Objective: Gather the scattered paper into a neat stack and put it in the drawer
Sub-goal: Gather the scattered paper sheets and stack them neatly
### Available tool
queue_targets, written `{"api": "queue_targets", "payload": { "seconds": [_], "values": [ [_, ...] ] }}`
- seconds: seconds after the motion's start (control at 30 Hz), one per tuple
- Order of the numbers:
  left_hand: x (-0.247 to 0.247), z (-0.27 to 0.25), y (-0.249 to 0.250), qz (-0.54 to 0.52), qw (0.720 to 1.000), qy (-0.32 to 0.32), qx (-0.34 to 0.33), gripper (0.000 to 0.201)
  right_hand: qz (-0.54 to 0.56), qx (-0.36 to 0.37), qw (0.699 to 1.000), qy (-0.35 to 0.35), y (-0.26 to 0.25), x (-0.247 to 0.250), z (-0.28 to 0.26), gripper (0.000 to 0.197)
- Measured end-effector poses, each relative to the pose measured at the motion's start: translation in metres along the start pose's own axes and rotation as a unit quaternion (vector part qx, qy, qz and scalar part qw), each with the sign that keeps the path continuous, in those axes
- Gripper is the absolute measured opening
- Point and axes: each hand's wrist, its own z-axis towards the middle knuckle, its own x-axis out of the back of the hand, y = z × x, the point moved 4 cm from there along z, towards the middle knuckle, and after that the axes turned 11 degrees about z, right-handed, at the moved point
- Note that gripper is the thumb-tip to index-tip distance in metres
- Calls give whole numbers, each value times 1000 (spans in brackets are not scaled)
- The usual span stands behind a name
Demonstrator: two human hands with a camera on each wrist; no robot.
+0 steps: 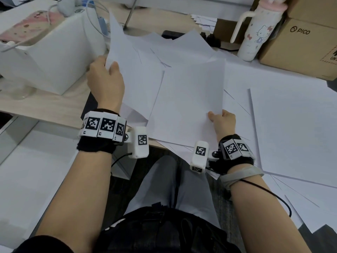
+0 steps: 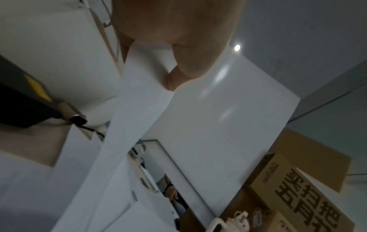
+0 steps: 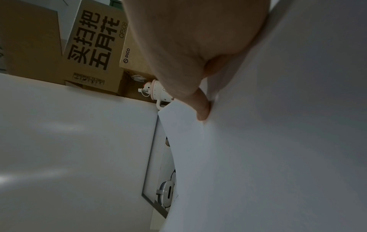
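Both forearms reach forward over the person's lap toward the bench (image 1: 54, 114). The left hand (image 1: 104, 83) is stretched further out, with its back facing up and the wrist almost straight. Its thumb lies on top of a lifted sheet (image 1: 124, 57) and its fingers are curled under the sheet's left edge, so the hand pinches this paper. The sheet rises steeply from the hand, and its far corner points up and away from the bench. In the left wrist view the same sheet (image 2: 137, 100) passes between the thumb (image 2: 174, 80) and the palm.

The right hand (image 1: 223, 123) is nearer to the body, at the front edge of the bench. Its thumb presses on the near right corner of a flat sheet (image 1: 187, 105), and the other fingers are hidden under the paper; probably they are curled there, because the corner looks gripped. In the right wrist view, 1 finger (image 3: 202, 109) lies against the paper's edge.

The scattered paper (image 1: 291, 128) covers most of the bench in loose overlapping sheets, between the 2 hands and far to the right. A white box (image 1: 51, 57) stands just left of the left hand. A white bottle (image 1: 255, 33) and a cardboard box (image 1: 300, 46) stand at the far right.
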Motion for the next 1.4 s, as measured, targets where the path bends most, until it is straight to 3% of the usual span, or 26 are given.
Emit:
{"api": "queue_targets", "payload": {
  "seconds": [0.1, 0.27, 0.43, 0.57, 0.7, 0.83, 0.97, 1.03, 1.23, 1.4],
  "values": [
    [6, 0, 24, -117, 991, -23, -63, 16, -1, -4, 1000, -3, -1, 0, -1, 22],
    [11, -12, 58, -302, 936, -135, -123, 18, -2, -13, 1000, -10, -4, 2, -4, 23],
    [5, -17, 59, -348, 925, -134, -78, 13, 0, -18, 1000, -13, -6, 3, -6, 30],
    [-17, -18, 30, -313, 938, -146, 32, 19, 7, -22, 1000, -17, -6, 3, -6, 31],
    [-46, -25, -13, -204, 951, -200, 119, 31, 4, -24, 1000, -14, -6, 2, -6, 28],
    [-61, -42, -29, -128, 941, -283, 133, 46, 8, -26, 1000, -6, -6, 2, -5, 31],
    [-66, -54, -30, -91, 936, -316, 123, 49, 13, -20, 1000, -1, -6, 2, -5, 29],
    [-67, -59, -30, -79, 936, -319, 124, 47, 10, -16, 1000, -5, -6, 1, -5, 17],
    [-68, -63, -32, -70, 943, -293, 139, 41, 6, -22, 1000, -17, -5, 0, -3, 40],
    [-68, -65, -31, -66, 949, -271, 145, 40, -7, -36, 999, -17, -4, 0, -3, 42]
  ]
}}
